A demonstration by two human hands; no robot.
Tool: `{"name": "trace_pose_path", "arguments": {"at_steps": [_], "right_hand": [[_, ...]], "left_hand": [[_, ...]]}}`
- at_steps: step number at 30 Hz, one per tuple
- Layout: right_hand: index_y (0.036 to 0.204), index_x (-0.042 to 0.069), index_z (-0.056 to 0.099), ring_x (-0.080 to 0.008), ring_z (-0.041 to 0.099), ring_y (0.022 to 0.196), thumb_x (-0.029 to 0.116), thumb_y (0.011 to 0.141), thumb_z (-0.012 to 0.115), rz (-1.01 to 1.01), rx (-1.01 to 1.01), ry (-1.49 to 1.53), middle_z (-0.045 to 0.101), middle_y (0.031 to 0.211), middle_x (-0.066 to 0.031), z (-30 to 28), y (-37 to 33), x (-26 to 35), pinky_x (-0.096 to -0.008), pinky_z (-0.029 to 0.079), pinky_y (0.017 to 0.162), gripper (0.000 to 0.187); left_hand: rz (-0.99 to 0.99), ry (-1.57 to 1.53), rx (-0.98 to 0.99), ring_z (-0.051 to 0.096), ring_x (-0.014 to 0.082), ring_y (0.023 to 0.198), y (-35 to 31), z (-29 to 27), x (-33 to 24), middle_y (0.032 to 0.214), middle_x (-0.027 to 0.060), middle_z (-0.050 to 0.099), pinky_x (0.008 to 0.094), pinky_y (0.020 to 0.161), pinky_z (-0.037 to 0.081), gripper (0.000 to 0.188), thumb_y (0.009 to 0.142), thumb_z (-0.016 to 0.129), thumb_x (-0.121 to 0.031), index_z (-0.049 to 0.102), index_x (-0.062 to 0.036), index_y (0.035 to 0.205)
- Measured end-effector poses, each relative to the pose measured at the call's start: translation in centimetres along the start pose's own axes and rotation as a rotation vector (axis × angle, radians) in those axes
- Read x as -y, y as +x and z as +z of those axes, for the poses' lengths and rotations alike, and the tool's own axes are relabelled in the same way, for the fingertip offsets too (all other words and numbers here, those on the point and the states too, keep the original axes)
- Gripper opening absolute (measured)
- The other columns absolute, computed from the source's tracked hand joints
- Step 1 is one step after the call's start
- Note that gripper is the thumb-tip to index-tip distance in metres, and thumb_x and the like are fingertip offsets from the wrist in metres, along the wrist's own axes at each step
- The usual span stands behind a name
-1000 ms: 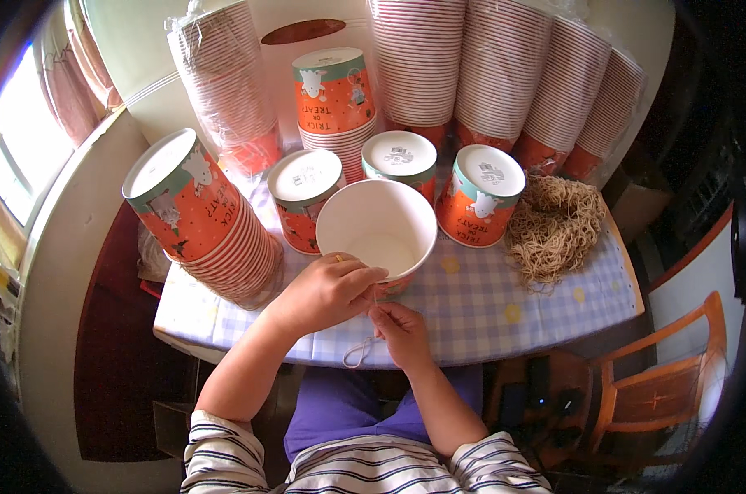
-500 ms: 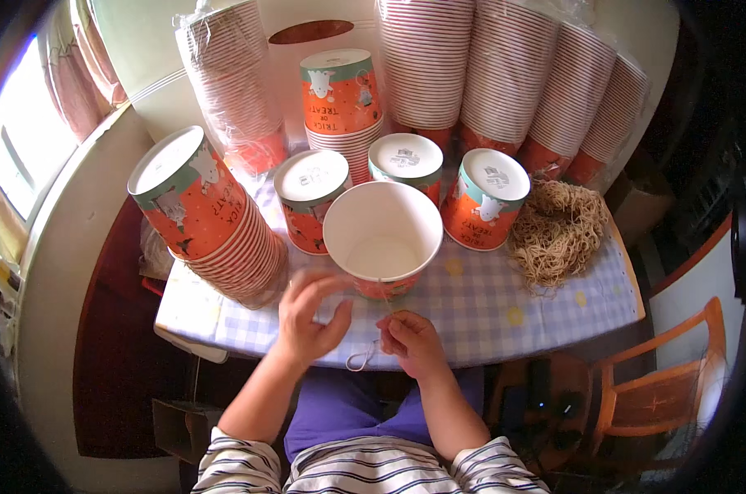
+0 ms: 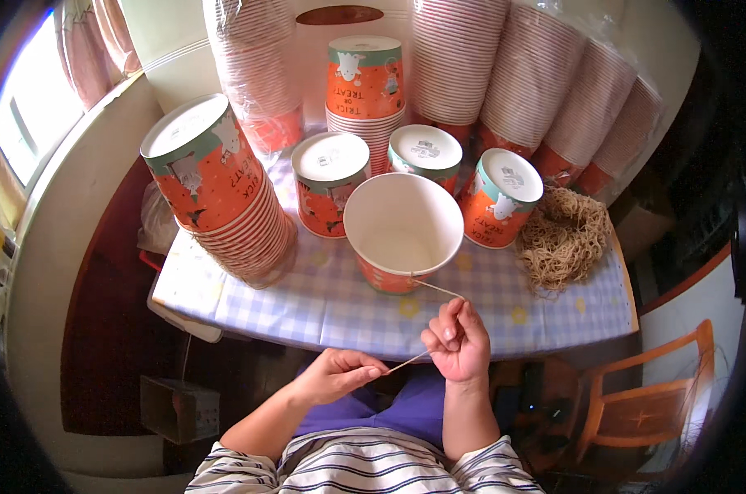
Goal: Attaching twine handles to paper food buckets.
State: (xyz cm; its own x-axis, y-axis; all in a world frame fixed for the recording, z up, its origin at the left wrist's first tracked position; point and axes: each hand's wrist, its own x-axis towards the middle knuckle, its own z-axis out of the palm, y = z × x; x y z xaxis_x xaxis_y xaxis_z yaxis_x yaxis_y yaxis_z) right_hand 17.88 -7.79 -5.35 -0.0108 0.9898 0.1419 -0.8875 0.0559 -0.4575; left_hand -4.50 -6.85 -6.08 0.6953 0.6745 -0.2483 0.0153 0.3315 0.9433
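An orange and green paper bucket [image 3: 402, 222] stands upright near the front of the table, its white inside showing. A thin beige cord [image 3: 437, 287] runs from the near side of its rim to my right hand [image 3: 459, 339], whose fingers are closed on it. From there the cord passes on to my left hand [image 3: 340, 377], which pinches its other end over my lap. The stretch between my hands looks taut. Both hands are in front of the table edge, apart from the bucket.
Upside-down paper buckets [image 3: 330, 156] stand behind the open one. A tall stack of nested buckets [image 3: 225, 189] is at left, and plastic-wrapped stacks [image 3: 459, 58] line the back. A tangled heap of beige cords [image 3: 564, 239] lies at right. A wooden chair [image 3: 645, 403] stands beyond.
My left hand has moved down from beside the bucket and now pinches the cord's end. My right hand has shifted right, drawing the cord away from the rim. The view has shifted slightly.
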Motion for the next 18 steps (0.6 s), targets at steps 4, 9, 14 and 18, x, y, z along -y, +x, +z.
{"name": "trace_pose_path", "arguments": {"at_steps": [4, 9, 14, 18], "right_hand": [[0.095, 0.009, 0.065, -0.0061, 0.030, 0.047, 0.028, 0.095, 0.053, 0.020, -0.088, -0.065, 0.048, 0.060, 0.0012, -0.5, 0.9, 1.0, -0.0245, 0.026, 0.049, 0.022], [0.094, 0.005, 0.063, -0.0059, 0.032, 0.048, 0.025, 0.095, 0.054, -0.035, -0.173, -0.195, 0.049, 0.061, 0.0005, -0.8, 1.6, 2.7, -0.0236, 0.030, 0.049, 0.021], [0.098, 0.002, 0.064, -0.0160, 0.054, 0.066, 0.018, 0.087, 0.063, -0.173, -0.286, -1.215, 0.061, 0.078, -0.0080, -0.1, 0.8, 2.4, -0.0292, 0.044, 0.061, 0.018], [0.110, 0.006, 0.063, -0.0302, 0.056, 0.099, 0.019, 0.077, 0.072, -0.558, -0.068, -2.035, 0.059, 0.113, -0.0118, 5.6, -1.4, 3.1, -0.0404, 0.045, 0.085, 0.036]], "left_hand": [[-0.081, 0.101, -0.029, 0.045, 0.0021, 0.062, -0.8, -2.3, -0.8, 0.070, -0.0065, 0.055, 0.0195, 0.055, 0.038, 0.022, 0.094, 0.060, -0.020, 0.068, -0.0012, 0.102], [-0.142, 0.241, 0.089, 0.047, 0.0065, 0.059, -1.6, -4.6, -0.8, 0.064, -0.0020, 0.054, 0.0211, 0.054, 0.040, 0.022, 0.094, 0.060, -0.018, 0.068, 0.0010, 0.099], [-0.121, 0.259, -0.002, 0.047, 0.0061, 0.059, -1.6, -4.0, -1.6, 0.064, -0.0026, 0.054, 0.0210, 0.054, 0.040, 0.022, 0.094, 0.059, -0.019, 0.067, 0.0008, 0.097], [0.050, 0.200, -0.156, 0.050, 0.0053, 0.063, -0.4, -3.5, -1.5, 0.071, -0.0026, 0.058, 0.0202, 0.056, 0.042, 0.021, 0.095, 0.058, -0.018, 0.067, 0.0007, 0.097]]}}
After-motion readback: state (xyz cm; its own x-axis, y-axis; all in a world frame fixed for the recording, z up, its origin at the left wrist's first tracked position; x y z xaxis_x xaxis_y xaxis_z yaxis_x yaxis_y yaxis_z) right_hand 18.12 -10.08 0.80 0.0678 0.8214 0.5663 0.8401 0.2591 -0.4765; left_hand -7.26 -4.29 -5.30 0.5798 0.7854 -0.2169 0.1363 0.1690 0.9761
